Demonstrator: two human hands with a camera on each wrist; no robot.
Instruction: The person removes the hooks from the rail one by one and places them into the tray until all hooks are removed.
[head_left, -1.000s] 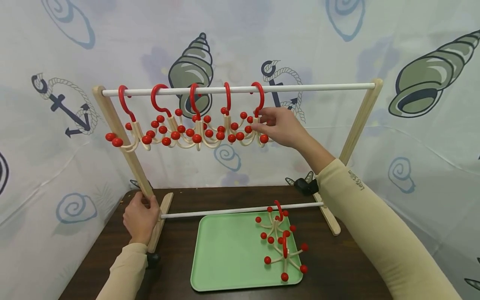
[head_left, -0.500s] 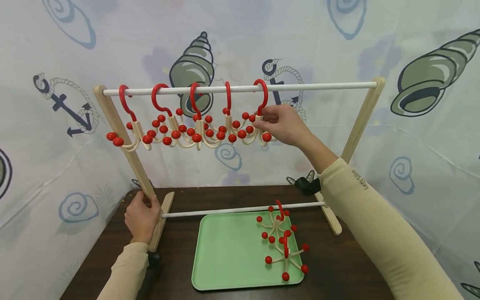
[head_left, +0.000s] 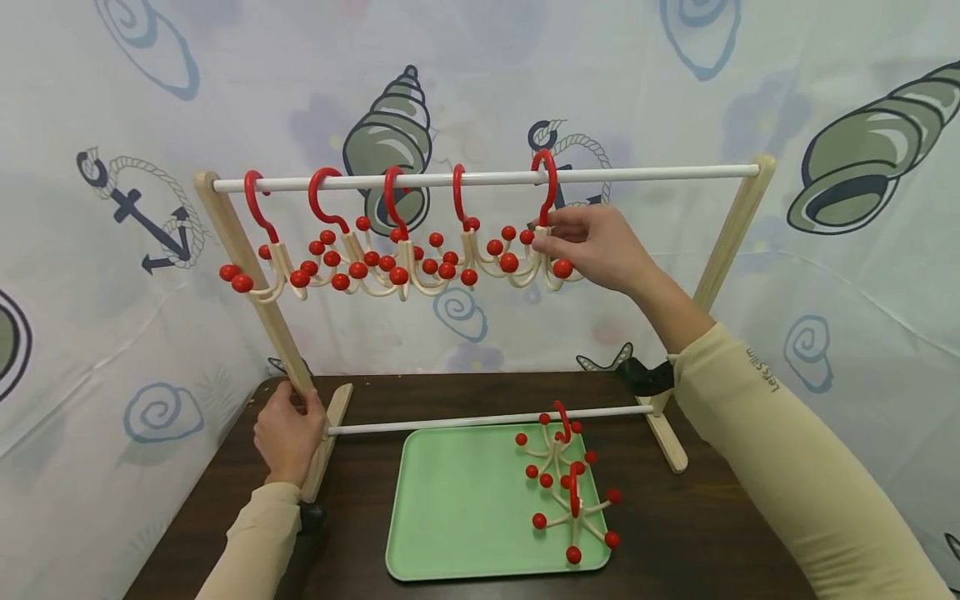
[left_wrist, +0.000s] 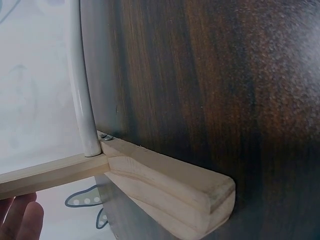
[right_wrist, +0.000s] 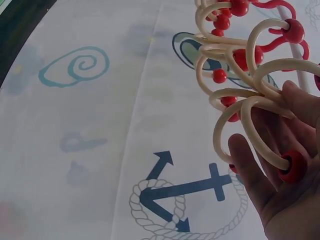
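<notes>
My right hand [head_left: 600, 246] pinches the wooden-coloured neck of a multi-armed hanger [head_left: 542, 246] with a red hook and red ball tips. That hook loops over the white top rod [head_left: 645, 175], and the right wrist view has the curved cream arms [right_wrist: 257, 102] close against my fingers. Further left along the rod hang several matching hangers [head_left: 406, 254], their arms overlapping in the head view. Low on the left side, my left hand [head_left: 291, 429] holds the rack's wooden post [head_left: 273, 325]. Its fingertips [left_wrist: 31, 220] show beside the post in the left wrist view.
A light green tray [head_left: 450, 508] lies on the dark wooden table [head_left: 360, 550]. Two more hangers, one nearer [head_left: 576, 510] and one farther [head_left: 555, 450], sit at its right side. Behind the tray runs the white lower bar [head_left: 465, 422]. A printed cloth [head_left: 480, 83] hangs at the back.
My right hand has moved right along the top rod with the hanger, and its hook has risen slightly. The neighbouring hanger's body has swung to the right. My left hand stays on the post.
</notes>
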